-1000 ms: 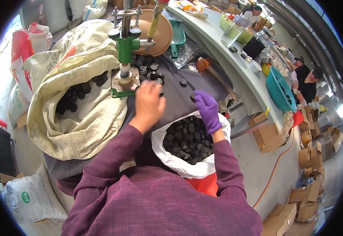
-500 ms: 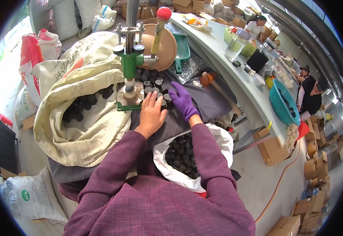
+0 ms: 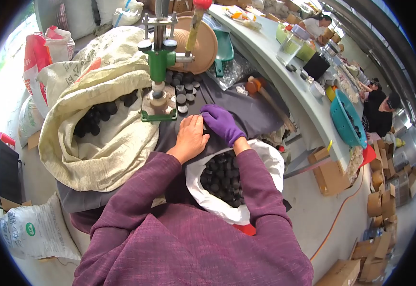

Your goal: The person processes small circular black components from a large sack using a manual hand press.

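Observation:
My bare left hand (image 3: 191,139) lies over the grey cloth, its fingers stretched out and its thumb apart. Against its fingertips is my right hand (image 3: 223,126) in a purple glove, with fingers bent and drawn together. Whatever lies beneath or between the two hands is hidden. Just beyond them several black round discs (image 3: 181,98), some with greyer faces, are heaped beside a green hand press (image 3: 158,66). Below my right wrist a white sack (image 3: 203,198) stands open, full of small black pieces (image 3: 222,176).
At the left a big cream woven sack (image 3: 93,178) holds more black pieces. A wooden-handled mallet (image 3: 254,86) and a green dustpan (image 3: 223,50) lie beyond my hands. On the long table (image 3: 265,47) at right sits a teal basket (image 3: 341,124). Two people work along it.
Both hands have drawn back toward me, away from the discs and the press, and come together. My gloved fingers, spread before, are now bent. Fewer discs lie at the near edge of the heap.

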Tool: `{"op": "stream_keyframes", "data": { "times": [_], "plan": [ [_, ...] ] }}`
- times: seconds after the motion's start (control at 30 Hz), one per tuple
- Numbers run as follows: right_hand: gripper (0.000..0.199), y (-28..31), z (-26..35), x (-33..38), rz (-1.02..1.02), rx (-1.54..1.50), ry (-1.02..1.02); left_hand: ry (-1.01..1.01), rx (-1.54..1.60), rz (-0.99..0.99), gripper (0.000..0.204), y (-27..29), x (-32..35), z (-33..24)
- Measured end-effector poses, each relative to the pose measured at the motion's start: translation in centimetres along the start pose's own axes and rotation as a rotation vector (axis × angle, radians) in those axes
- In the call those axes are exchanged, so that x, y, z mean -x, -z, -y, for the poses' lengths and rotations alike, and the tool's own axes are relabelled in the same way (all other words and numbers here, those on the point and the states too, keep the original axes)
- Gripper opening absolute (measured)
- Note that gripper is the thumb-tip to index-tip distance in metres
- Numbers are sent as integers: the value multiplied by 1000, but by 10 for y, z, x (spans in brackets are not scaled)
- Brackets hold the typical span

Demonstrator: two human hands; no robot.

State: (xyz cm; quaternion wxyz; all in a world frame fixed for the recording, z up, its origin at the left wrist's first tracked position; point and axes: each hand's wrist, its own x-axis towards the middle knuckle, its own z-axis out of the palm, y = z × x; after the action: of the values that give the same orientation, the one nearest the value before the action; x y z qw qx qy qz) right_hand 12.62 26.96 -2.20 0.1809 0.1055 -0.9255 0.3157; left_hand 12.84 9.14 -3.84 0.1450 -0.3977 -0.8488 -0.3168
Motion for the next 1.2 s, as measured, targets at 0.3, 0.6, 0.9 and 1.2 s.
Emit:
{"op": "stream_keyframes", "data": {
  "times": [0.3, 0.6, 0.9, 1.2],
  "plan": [
    [18, 32, 38, 111, -209, -65, 4, -196, 291, 51, 64, -10, 44, -56],
    [21, 42, 77, 107, -287, -183, -246, -109, 460, -119, 21, 50, 35, -19],
    [33, -22, 50, -94, -234, -83, -199, 55, 172, -281, 6, 72, 58, 55],
    [23, -49, 6, -129, -105, -56, -381, 53, 175, -266, 6, 72, 57, 52]
  ]
}}
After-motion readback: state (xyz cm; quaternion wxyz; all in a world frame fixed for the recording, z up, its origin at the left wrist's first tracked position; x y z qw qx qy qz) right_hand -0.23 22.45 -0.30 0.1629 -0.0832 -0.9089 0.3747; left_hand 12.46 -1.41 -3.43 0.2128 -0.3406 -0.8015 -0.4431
